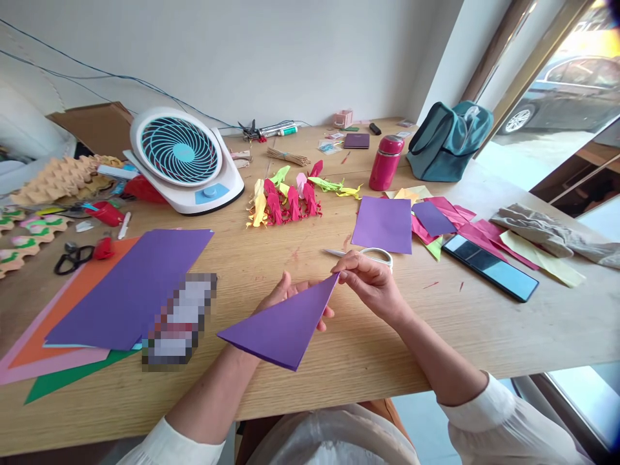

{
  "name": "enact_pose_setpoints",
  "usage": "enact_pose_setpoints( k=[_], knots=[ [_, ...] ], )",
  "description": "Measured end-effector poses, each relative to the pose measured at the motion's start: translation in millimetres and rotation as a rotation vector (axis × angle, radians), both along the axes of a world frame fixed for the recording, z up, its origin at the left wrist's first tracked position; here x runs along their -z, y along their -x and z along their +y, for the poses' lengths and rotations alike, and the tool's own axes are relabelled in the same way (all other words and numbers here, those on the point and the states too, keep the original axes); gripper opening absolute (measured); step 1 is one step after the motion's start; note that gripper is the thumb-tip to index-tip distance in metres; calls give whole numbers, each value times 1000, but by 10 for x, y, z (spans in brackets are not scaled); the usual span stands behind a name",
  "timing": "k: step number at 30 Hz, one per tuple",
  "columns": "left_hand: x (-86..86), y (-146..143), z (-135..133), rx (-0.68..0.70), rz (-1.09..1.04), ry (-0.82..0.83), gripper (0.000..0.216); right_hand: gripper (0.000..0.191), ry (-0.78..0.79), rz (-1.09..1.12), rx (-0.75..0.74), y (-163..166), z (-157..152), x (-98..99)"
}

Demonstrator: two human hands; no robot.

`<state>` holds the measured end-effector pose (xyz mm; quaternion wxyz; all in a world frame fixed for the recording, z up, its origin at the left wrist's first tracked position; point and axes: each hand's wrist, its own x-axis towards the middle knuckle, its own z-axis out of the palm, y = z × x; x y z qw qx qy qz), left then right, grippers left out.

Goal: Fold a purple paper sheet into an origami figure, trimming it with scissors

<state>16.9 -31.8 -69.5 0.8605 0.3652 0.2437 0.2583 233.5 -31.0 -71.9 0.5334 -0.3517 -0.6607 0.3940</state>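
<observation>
A folded purple paper (285, 326), pointed at its corners, hangs tilted above the table's front part. My right hand (372, 284) pinches its upper right corner between thumb and fingers. Beneath the sheet is my left hand (277, 294), its thumb raised apart and its fingers stretched out; the paper hides most of the palm. White-handled scissors (334, 252) lie just past my right hand. A flat purple square (382, 225) rests beyond them. Farther back stand several folded paper figures (293, 203) in red, yellow, green and pink.
Left of me lie a stack of coloured sheets (130, 284), a blurred-out object (181, 323) and black-handled scissors (72, 258). Behind them stands a white fan (181, 155). To the right are a phone (489, 266), paper scraps (484, 239), a pink flask (386, 163) and a teal bag (438, 155).
</observation>
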Motion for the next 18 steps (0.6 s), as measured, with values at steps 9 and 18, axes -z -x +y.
enact_pose_setpoints(
  k=[9, 18],
  knots=[
    [95, -83, -15, -221, 77, -11, 33, 28, -74, -657, 365, -320, 146, 104],
    [37, 24, 67, -521, 32, -24, 32, 24, 48, -1267, 495, -544, 235, 301]
  ],
)
